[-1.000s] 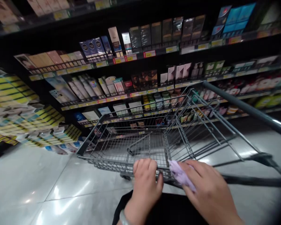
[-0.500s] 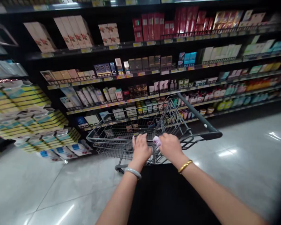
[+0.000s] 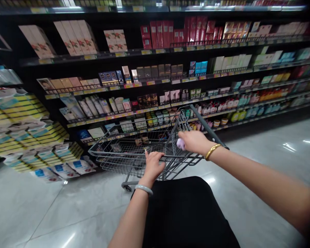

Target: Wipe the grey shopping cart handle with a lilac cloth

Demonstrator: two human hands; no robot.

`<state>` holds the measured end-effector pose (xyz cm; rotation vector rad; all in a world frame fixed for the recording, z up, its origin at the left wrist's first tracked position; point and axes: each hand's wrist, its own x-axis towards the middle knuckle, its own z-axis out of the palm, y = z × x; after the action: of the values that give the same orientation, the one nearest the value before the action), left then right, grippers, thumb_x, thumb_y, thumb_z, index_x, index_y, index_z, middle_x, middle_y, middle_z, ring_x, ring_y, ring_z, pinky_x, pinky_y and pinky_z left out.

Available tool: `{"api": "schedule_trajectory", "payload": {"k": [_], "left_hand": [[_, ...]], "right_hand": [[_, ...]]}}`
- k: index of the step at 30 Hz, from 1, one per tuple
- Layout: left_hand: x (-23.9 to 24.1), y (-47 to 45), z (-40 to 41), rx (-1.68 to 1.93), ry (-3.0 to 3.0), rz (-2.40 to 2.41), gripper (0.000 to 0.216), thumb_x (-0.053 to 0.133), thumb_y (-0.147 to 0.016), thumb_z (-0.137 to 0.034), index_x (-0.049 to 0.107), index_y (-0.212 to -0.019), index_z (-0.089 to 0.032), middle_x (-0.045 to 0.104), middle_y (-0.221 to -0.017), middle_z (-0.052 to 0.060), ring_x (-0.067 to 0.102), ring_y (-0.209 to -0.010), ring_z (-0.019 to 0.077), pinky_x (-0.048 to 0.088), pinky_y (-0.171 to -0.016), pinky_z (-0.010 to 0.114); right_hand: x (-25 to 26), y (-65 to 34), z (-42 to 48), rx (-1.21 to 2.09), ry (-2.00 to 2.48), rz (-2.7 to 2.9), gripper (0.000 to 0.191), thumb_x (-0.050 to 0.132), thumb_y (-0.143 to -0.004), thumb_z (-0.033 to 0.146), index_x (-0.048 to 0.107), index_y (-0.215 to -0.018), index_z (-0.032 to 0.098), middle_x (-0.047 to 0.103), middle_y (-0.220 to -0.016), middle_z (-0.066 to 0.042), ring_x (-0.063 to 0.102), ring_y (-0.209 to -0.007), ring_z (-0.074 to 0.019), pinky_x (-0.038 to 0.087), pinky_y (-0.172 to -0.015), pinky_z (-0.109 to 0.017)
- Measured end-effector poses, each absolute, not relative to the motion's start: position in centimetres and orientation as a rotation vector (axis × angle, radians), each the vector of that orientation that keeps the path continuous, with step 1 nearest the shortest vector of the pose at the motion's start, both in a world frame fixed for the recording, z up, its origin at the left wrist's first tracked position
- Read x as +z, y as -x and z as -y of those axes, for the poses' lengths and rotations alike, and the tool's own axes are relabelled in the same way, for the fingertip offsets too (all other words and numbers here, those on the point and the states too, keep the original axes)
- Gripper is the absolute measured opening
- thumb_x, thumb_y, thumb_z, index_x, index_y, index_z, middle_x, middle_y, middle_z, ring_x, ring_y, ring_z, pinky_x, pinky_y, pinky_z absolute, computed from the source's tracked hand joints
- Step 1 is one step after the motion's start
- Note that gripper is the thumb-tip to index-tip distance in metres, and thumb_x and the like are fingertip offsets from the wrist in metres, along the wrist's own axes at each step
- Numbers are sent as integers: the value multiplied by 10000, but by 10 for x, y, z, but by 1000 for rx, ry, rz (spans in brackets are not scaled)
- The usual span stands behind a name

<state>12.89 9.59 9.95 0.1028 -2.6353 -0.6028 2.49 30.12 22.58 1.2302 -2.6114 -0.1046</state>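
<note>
A grey wire shopping cart (image 3: 113, 155) stands side-on before me, its dark handle (image 3: 205, 124) toward the right. My left hand (image 3: 153, 167) lies over the near top rim, fingers loosely spread and little finger sticking up; the tips partly hide behind the rim. Over the handle end of the basket, my right hand (image 3: 195, 142) is closed around a crumpled, soft-looking lilac item (image 3: 181, 144), perhaps a cloth or tissue. Only part of it shows beneath the fingers. Small dark items (image 3: 141, 140) appear through the wire, and I cannot tell whether they are inside the cart.
Behind the cart runs a long shelf unit (image 3: 134, 51) of boxes and bottles. Stacked yellow-and-black striped packs (image 3: 38, 134) stand at the left, with white bags (image 3: 64, 168) below them. Grey shiny floor (image 3: 274, 165) extends on the right. Black clothing (image 3: 186, 213) covers my lap or front.
My right hand has moved up and right, away from my left hand, carrying the lilac item over the basket. My left hand has stayed at the near rim. The view has shifted slightly right.
</note>
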Motion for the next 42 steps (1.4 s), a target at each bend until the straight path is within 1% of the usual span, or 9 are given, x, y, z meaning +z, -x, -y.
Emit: {"api": "schedule_trajectory", "payload": {"k": [4,7,10,13,15,21,28,39,42], "left_hand": [[99,-139,-90,-575,-97,2630,259,614,-798,-238,681,-1046,-273,711,-1045,-8,591,-1113,206,-33,-1237,568],[102,-146,-82,-568,-94,2633,184,564,-900,-336,685,-1021,-269,708,-1030,-12,597,-1091,188,-10,-1240,561],[110,-147,-91,-518,-199,2650,279,463,-976,-405,694,-937,-254,710,-971,-1,607,-1029,195,30,-1224,597],[116,-141,-125,-523,-181,2649,253,443,-983,-323,686,-979,-254,714,-990,15,604,-1027,211,36,-1206,629],[116,-138,-152,-561,-5,2646,245,426,-974,-235,671,-974,-240,706,-947,7,603,-986,183,104,-1221,546],[105,-135,-178,-675,61,2608,455,307,-1042,-344,605,-723,-217,641,-729,-28,569,-816,139,289,-1080,394],[103,-131,-166,-724,80,2553,445,300,-1037,-359,646,-782,-244,655,-744,-30,560,-868,149,251,-1078,391],[104,-159,-144,-710,8,2507,457,252,-1009,-326,630,-765,-248,667,-738,-12,603,-882,165,294,-1099,425],[112,-177,-149,-617,-84,2410,414,249,-1011,-378,625,-905,-243,710,-967,41,617,-1023,202,334,-1110,467]], "right_hand": [[225,-19,-308,-104,-1769,2529,131,596,-786,177,693,-865,213,721,-874,-40,638,-797,-183,365,-672,-269],[232,-11,-314,52,-1693,2554,160,564,-807,174,713,-852,210,711,-896,-43,625,-788,-170,369,-661,-264],[234,-15,-314,226,-1610,2618,210,581,-782,158,741,-909,208,709,-933,-49,621,-808,-168,397,-681,-258],[228,-27,-312,347,-1859,2524,278,601,-751,111,755,-949,230,712,-946,-25,626,-871,-165,434,-771,-259],[227,-31,-316,372,-1924,2452,316,602,-752,83,761,-976,239,709,-970,-21,624,-917,-167,439,-837,-270],[240,-45,-360,368,-1545,2473,264,654,-784,139,774,-989,253,693,-1002,-42,600,-953,-197,445,-847,-309],[236,-72,-404,280,-1420,2331,237,622,-850,150,758,-995,279,682,-1088,-53,567,-1002,-227,433,-885,-375],[218,-51,-394,668,-1375,2255,218,635,-824,131,771,-928,266,689,-1049,-52,594,-990,-203,468,-884,-363],[215,-53,-385,758,-1344,2222,211,645,-800,127,771,-898,265,690,-1025,-48,599,-980,-202,472,-879,-363]]}}
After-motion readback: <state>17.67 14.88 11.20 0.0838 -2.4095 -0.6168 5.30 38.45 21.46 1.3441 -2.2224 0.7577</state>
